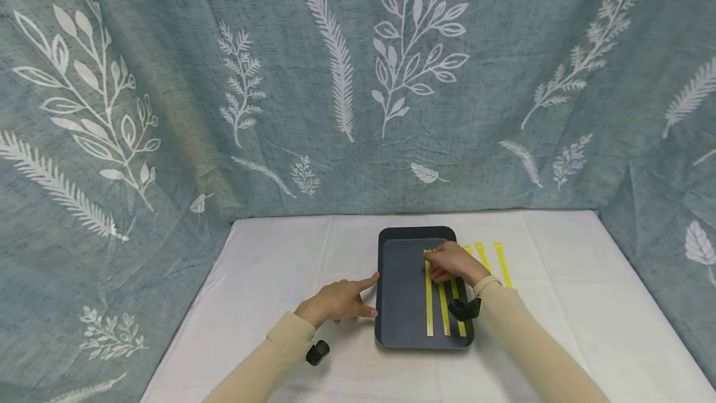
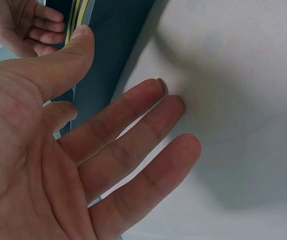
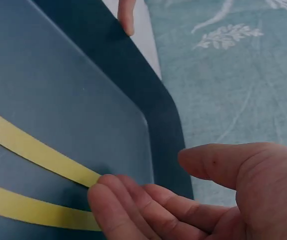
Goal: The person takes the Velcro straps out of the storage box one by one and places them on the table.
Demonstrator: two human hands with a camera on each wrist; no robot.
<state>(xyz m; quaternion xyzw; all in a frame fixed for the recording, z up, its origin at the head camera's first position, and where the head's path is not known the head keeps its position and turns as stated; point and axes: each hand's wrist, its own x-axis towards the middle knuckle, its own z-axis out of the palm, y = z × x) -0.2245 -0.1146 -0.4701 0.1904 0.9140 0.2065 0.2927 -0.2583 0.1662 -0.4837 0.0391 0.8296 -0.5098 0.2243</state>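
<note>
A dark grey rectangular tray (image 1: 404, 294) lies on the white cloth, with several flat yellow straps side by side in its right part. My right hand (image 1: 449, 262) is over the tray's far right part, at the far end of the leftmost strap (image 1: 429, 310). In the right wrist view, its fingertips (image 3: 103, 192) meet that strap's end, and the thumb stands well apart from them. At the tray's left wall is my left hand (image 1: 340, 301), fingers spread, with the index finger and thumb reaching to the rim.
More yellow straps (image 1: 503, 263) with wider slotted heads lie on the cloth right of the tray, partly behind the right hand and sleeve. White cloth (image 1: 291, 254) covers the table. A blue-green leaf-print curtain (image 1: 268, 79) hangs behind and at both sides.
</note>
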